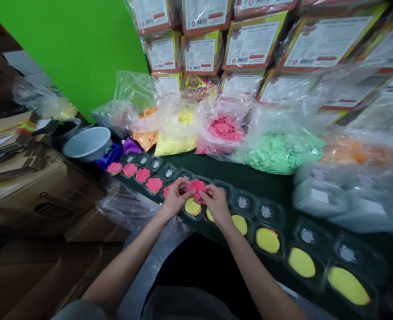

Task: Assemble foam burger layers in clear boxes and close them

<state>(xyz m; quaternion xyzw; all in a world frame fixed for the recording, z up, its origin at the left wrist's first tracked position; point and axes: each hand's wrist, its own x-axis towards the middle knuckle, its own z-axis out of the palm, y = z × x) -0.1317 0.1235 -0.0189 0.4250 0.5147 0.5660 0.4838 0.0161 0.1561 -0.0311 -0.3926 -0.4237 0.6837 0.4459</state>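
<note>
My left hand (pixel 175 198) and my right hand (pixel 214 202) are both pinched on one pink flower-shaped foam piece (pixel 197 187), held just above a row of dark plastic trays (pixel 270 209). Under my hands a yellow round piece (pixel 192 206) lies in a tray pocket. To the left, several pockets hold pink pieces (pixel 142 174). To the right, several pockets hold yellow pieces (pixel 267 240). The far row of pockets shows small white inserts (pixel 242 202).
Clear bags of orange (pixel 145 135), yellow (pixel 175 138), pink (pixel 222 130) and green pieces (pixel 278 152) lie behind the trays. Printed boxes (pixel 254 42) are stacked at the back. A grey bowl (pixel 87 143) and cardboard cartons (pixel 46 191) stand at the left.
</note>
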